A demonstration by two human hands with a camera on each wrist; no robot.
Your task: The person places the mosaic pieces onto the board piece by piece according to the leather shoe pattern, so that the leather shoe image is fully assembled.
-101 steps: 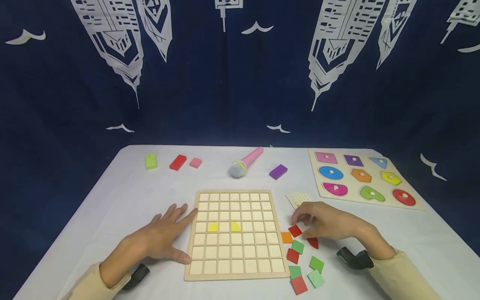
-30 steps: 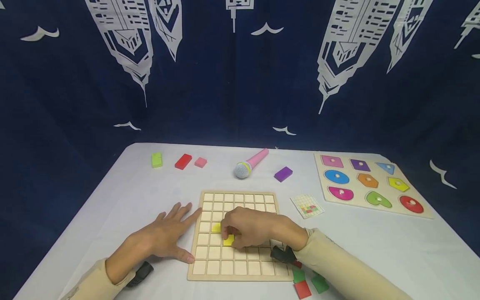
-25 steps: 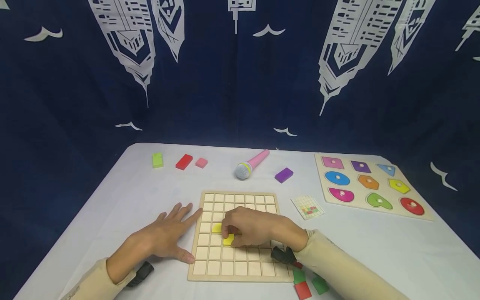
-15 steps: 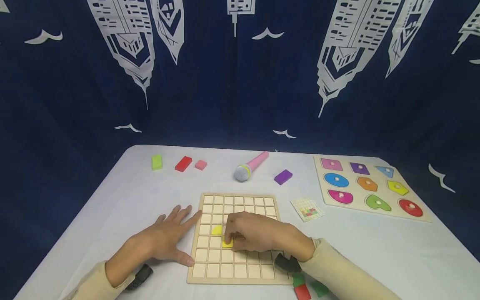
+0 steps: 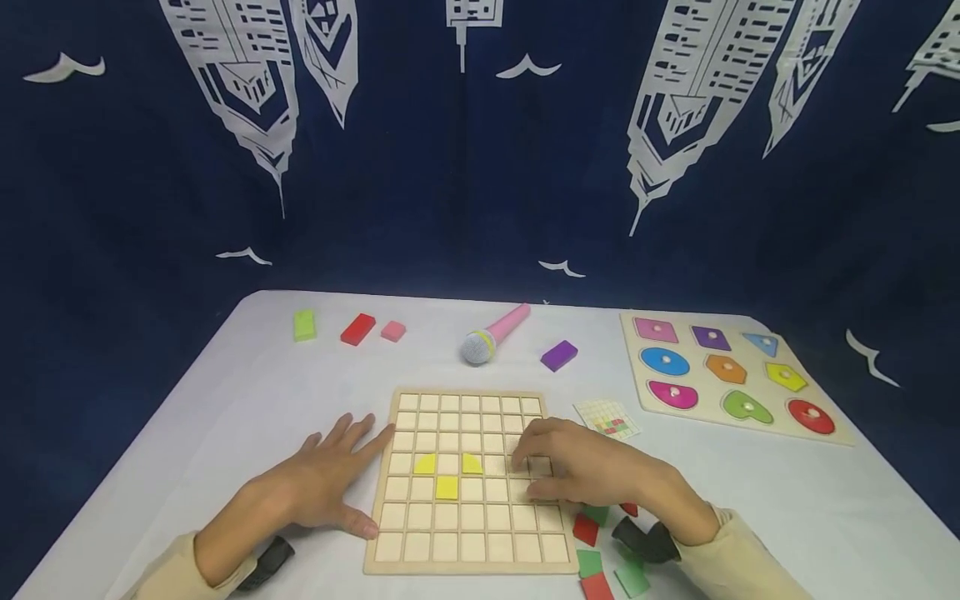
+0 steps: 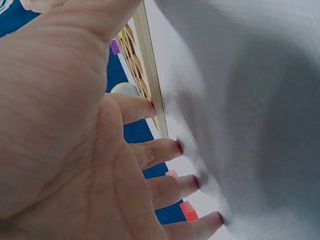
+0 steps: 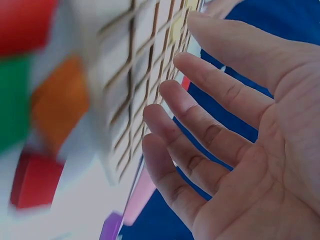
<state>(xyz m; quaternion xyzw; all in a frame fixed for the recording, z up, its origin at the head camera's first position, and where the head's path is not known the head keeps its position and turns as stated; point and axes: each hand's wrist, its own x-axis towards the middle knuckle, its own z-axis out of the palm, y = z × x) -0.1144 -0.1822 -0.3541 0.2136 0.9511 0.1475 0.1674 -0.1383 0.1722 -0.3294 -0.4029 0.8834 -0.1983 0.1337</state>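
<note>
The right hand (image 5: 592, 471), fingers loosely spread and holding nothing, hovers over the grid board's (image 5: 468, 550) right columns; the loose coloured tiles (image 5: 586, 530) lie just below-right of it. The left hand (image 5: 318, 487) rests flat, fingers apart, against the board's left edge.

txt: none legible | labels/brands/nos: none | pattern card (image 5: 608, 417): colour squares only

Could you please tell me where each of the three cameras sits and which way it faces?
Head: above, facing forward and down at the grid board; both hands, left hand and right hand, show.
Left wrist: under the palm, facing along the fingers to the board's edge.
Right wrist: under the open palm, facing the board's squares.
All three share the board.
</note>
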